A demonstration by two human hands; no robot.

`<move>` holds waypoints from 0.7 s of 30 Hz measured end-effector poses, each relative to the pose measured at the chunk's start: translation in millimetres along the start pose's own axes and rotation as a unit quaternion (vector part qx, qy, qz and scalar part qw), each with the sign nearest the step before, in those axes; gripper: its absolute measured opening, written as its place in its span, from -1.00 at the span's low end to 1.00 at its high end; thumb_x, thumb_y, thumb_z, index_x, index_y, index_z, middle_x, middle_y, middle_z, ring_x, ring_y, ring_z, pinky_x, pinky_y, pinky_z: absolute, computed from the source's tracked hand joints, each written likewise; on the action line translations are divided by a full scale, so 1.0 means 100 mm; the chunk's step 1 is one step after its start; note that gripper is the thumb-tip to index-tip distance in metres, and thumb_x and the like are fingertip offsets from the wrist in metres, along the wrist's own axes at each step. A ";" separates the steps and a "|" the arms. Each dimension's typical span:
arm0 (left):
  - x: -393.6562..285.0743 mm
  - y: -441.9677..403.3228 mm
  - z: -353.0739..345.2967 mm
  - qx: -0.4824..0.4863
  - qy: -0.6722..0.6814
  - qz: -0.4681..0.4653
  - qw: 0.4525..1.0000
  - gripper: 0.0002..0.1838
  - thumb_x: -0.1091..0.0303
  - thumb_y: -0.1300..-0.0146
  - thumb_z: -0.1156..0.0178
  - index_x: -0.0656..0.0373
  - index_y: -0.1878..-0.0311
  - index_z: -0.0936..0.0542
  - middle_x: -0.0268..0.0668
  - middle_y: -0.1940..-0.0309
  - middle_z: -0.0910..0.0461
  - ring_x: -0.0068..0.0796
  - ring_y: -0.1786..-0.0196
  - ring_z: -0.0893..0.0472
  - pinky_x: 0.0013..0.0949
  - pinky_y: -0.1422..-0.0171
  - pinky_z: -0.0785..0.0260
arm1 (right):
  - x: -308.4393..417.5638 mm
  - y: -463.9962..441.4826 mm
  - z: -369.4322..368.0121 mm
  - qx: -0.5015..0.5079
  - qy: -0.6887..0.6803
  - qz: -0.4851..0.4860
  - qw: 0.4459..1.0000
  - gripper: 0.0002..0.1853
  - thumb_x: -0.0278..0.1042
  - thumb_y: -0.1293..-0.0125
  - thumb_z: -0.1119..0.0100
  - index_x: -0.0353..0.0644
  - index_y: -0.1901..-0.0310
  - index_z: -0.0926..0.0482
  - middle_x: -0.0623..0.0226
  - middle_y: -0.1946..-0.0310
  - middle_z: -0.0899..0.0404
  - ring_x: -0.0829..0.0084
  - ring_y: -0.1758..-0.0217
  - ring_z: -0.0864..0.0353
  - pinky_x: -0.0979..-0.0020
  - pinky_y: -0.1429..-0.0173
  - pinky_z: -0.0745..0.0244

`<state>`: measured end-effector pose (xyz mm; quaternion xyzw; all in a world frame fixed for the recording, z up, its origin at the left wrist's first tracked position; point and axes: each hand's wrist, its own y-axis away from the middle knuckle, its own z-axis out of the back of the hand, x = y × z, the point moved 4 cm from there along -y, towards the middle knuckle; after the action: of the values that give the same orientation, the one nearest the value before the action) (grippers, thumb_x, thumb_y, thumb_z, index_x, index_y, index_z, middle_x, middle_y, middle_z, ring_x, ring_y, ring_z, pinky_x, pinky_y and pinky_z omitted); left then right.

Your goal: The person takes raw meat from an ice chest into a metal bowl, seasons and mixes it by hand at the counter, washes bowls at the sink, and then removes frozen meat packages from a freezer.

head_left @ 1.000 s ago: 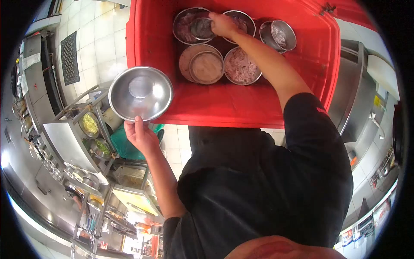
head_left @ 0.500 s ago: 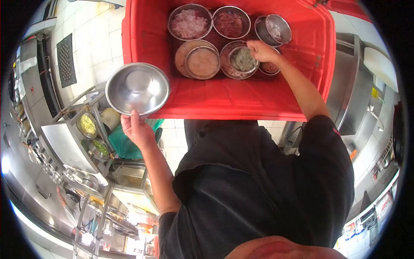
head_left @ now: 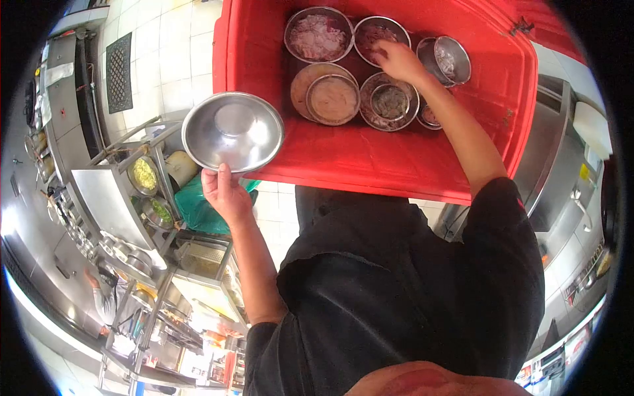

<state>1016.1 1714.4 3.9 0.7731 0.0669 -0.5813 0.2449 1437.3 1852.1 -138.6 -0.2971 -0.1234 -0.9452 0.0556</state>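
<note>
Left hand point(head_left: 226, 196) pinches the rim of a wide steel bowl point(head_left: 232, 135) at about 6 o'clock, thumb above, fingers mostly hidden beneath; the bowl sits at 10 o'clock in view, shiny inside up. Right hand point(head_left: 401, 63), at 1 o'clock, has its fingers bent down over a round dish point(head_left: 357, 49) of dark red meat point(head_left: 375, 34); whether they grip any, I cannot tell. Steel that thin is probably light, stiff and slick when wet, so thumb over rim suits it. Meat looks soft, damp and slippery, better scooped from below with cupped fingers. Around the right hand, inside a red box point(head_left: 370, 158), a pale meat bowl point(head_left: 288, 45) stands at 10 o'clock, a small bowl of greyish pieces point(head_left: 372, 105) at 6, and a tilted bowl point(head_left: 463, 63) at 3. Farther out, at 9 o'clock in view, lies a green bag point(head_left: 199, 206).
</note>
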 end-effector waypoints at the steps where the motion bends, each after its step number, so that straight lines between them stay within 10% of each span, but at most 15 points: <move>1: 0.00 0.00 0.00 -0.007 -0.005 0.000 1.000 -0.93 0.56 -0.29 -0.07 0.22 0.18 -0.47 -0.22 0.21 -0.59 -0.47 0.22 -0.61 -0.38 0.14 -0.56 | 0.02 -0.21 -0.14 0.012 -0.026 0.014 1.000 -0.71 -0.20 -0.18 -0.12 -0.17 0.13 -0.60 0.03 0.20 -0.62 0.04 0.12 -0.61 0.11 0.04 -0.49; 8: -0.01 0.04 -0.03 -0.013 -0.072 -0.017 0.997 -0.94 0.60 -0.26 -0.08 0.20 0.26 -0.45 -0.27 0.30 -0.58 -0.51 0.28 -0.59 -0.43 0.20 -0.51 | -0.07 -1.51 -2.04 0.179 0.033 0.143 0.973 -0.60 -0.05 -0.30 0.08 -0.08 0.04 -0.62 0.07 0.07 -0.60 0.07 0.03 -0.59 0.19 -0.11 -0.44; 12: 0.00 0.07 -0.08 0.001 -0.150 -0.023 0.988 -0.86 0.61 -0.21 -0.17 0.17 0.39 -0.43 -0.43 0.36 -0.46 -0.69 0.31 -0.40 -0.61 0.15 -0.27 | 0.02 -1.38 -2.42 0.101 -0.033 0.113 0.988 -0.52 0.01 -0.39 0.29 -0.06 0.01 -0.60 0.07 0.01 -0.57 0.04 -0.06 -0.55 0.15 -0.22 -0.37; 13: -0.02 0.09 -0.14 -0.004 -0.157 -0.015 0.987 -0.85 0.62 -0.20 -0.16 0.18 0.42 -0.43 -0.43 0.33 -0.45 -0.68 0.26 -0.38 -0.60 0.10 -0.24 | 0.06 -1.43 -2.46 0.183 0.110 0.219 0.952 -0.55 -0.05 -0.41 0.31 -0.03 -0.10 -0.52 0.08 -0.07 -0.53 0.01 -0.09 -0.52 0.10 -0.24 -0.35; 17: -0.02 0.07 -0.19 0.011 -0.162 -0.019 0.986 -0.85 0.63 -0.21 -0.15 0.20 0.42 -0.43 -0.41 0.31 -0.45 -0.68 0.25 -0.40 -0.60 0.09 -0.25 | 0.28 -1.35 -2.02 0.289 0.072 0.103 0.949 -0.58 -0.12 -0.37 0.24 -0.03 -0.14 -0.48 0.03 -0.05 -0.53 0.00 -0.10 -0.51 0.09 -0.21 -0.39; 21: -0.06 0.07 -0.27 0.008 -0.188 -0.027 0.982 -0.86 0.64 -0.21 -0.14 0.22 0.42 -0.42 -0.38 0.27 -0.46 -0.66 0.22 -0.40 -0.60 0.07 -0.26 | 0.11 -1.35 -2.25 0.223 0.146 0.240 0.934 -0.59 -0.13 -0.34 0.19 -0.06 -0.10 -0.51 0.01 -0.02 -0.54 0.00 -0.09 -0.52 0.09 -0.18 -0.41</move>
<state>1040.3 1721.7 16.6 0.6500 0.0359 -0.7231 0.2309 1280.6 1921.9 -337.8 -0.1567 -0.2465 -0.8850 0.3626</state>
